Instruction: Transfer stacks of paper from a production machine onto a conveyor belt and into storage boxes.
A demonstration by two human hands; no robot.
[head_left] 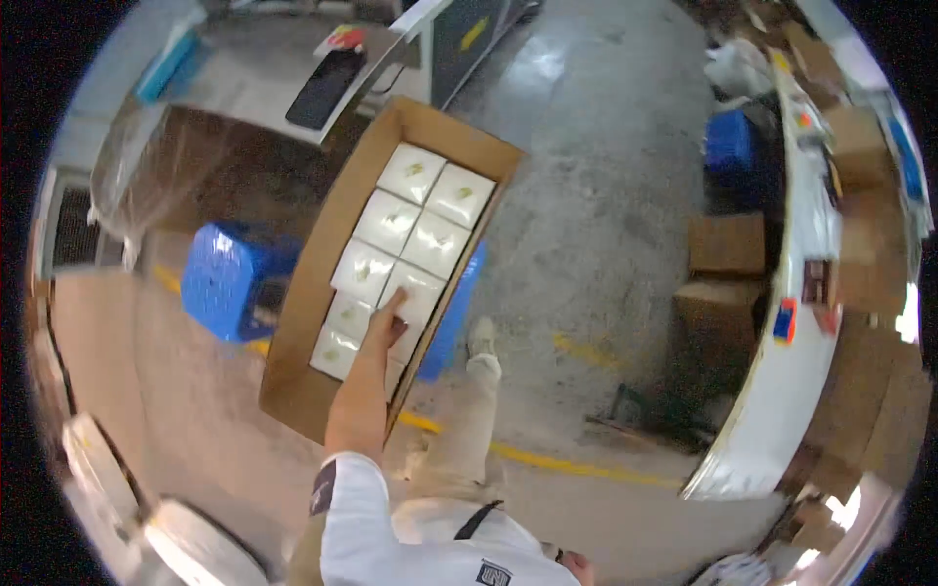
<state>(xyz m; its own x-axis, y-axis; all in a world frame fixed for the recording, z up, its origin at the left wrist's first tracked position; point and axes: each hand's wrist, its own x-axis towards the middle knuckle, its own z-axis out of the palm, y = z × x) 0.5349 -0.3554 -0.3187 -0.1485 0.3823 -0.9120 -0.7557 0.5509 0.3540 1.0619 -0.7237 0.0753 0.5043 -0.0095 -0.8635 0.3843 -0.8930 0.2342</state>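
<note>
Touching glossy white packet [414, 290] in cardboard box [315, 256]: left hand [388, 322], grip released.

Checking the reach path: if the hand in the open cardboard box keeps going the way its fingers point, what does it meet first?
The hand already rests on a white plastic-wrapped packet; straight on lies the next white packet in that row, then the brown cardboard box's far wall. Which hand is unclear.

1. The cardboard box [322, 254] was long, brown and open-topped, lying slantwise over a blue stool.
2. The white packets [410, 230] filled it in two neat rows, glossy, each showing a small pale mark at its middle.
3. One packet [415, 293] in the right-hand row lay under the fingertips.
</note>
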